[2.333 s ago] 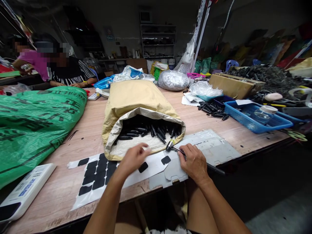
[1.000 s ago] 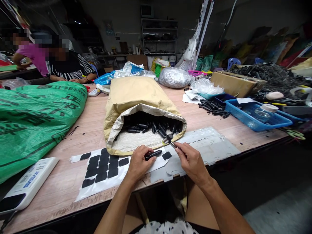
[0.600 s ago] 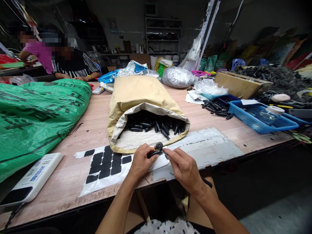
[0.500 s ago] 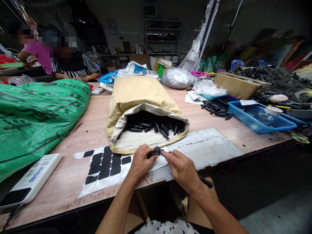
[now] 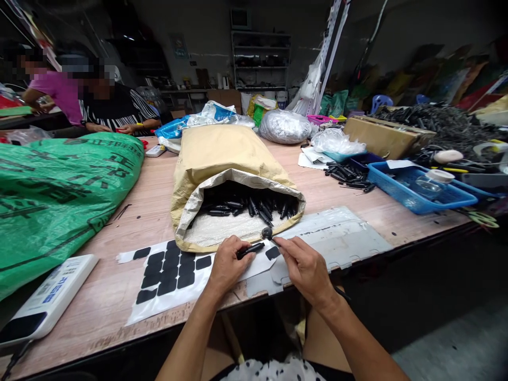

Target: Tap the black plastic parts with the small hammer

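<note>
My left hand (image 5: pixel 229 264) is closed on a short black pen-shaped tube (image 5: pixel 251 250), which points right and slightly up. Beside it, the thumb and forefinger of my right hand (image 5: pixel 304 264) pinch a small piece with a dark round knob (image 5: pixel 267 233) at its end. The knob is apart from the tube. Both hands are just in front of a tan paper sack (image 5: pixel 238 153), lying on its side with its white-lined mouth towards me. Similar black tubes (image 5: pixel 260 209) lie inside. Under my hands is a white sheet (image 5: pixel 137 312) of black rounded-square stickers (image 5: pixel 166 286).
A grey board (image 5: pixel 337 233) lies along the table's front edge. Left are a green woven sack (image 5: pixel 67 196) and a white power strip (image 5: pixel 51 296). More black tubes (image 5: pixel 347 174) and a blue tray (image 5: pixel 420 196) are right. Two people sit at the back left.
My right hand has moved slightly right with the knobbed piece, which has come apart from the tube in my left hand. The tube now shows more fully. The view has shifted slightly.
</note>
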The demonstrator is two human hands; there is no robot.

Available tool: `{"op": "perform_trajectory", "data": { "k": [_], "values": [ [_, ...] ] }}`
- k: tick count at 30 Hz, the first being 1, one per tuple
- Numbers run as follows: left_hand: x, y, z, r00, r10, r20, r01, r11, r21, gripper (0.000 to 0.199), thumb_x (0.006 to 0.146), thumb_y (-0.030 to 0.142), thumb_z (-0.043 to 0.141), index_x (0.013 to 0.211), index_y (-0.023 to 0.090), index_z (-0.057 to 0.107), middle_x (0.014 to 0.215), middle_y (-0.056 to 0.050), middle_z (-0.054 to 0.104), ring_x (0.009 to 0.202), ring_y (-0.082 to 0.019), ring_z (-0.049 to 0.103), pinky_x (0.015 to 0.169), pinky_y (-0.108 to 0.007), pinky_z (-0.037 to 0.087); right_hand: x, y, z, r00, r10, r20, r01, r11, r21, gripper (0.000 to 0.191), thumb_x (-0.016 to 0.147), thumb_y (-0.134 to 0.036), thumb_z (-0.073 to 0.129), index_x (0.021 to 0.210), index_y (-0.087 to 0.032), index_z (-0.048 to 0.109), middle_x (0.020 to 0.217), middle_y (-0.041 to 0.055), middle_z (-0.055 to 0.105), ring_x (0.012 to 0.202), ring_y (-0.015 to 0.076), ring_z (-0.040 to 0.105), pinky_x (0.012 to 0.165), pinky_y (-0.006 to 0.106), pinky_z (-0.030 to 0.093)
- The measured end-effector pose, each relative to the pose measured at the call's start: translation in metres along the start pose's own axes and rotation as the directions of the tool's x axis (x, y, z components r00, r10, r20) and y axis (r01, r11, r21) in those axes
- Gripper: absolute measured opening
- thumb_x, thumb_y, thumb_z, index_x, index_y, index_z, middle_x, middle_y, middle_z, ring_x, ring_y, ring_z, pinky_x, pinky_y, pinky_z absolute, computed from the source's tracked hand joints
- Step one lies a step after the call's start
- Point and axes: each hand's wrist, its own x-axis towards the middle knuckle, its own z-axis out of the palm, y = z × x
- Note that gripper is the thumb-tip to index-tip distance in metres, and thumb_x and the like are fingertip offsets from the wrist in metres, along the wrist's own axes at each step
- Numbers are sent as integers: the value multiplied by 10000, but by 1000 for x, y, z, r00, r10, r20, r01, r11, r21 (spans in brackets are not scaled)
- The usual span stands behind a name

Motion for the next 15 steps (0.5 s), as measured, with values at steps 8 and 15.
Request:
{"op": "perform_trajectory", "data": {
  "k": [8, 15],
  "values": [
    [0, -3, -1, 999, -33, 7, 34, 995, -93, 181, 750, 157, 629, 919, 222, 630, 919, -11, 626, 891, -208, 585, 815, -340, 462, 18, 41, -6, 993, 76, -89, -96, 967, -236, 272, 968, -222, 539, 1186, -253, 699, 937, 36, 676, 930, 197, 605, 826, 295, 434],
    [0, -1, -1, 999, -50, 16, 52, 992, -114, 176, 732, 146, 620, 889, 225, 611, 911, -5, 616, 888, -204, 573, 818, -334, 449, 15, 58, 3, 990, 105, -92, -131, 932, -339, 213, 945, -208, 553, 1086, -243, 708, 921, 35, 651, 909, 203, 546, 802, 304, 378]
  ]
}}
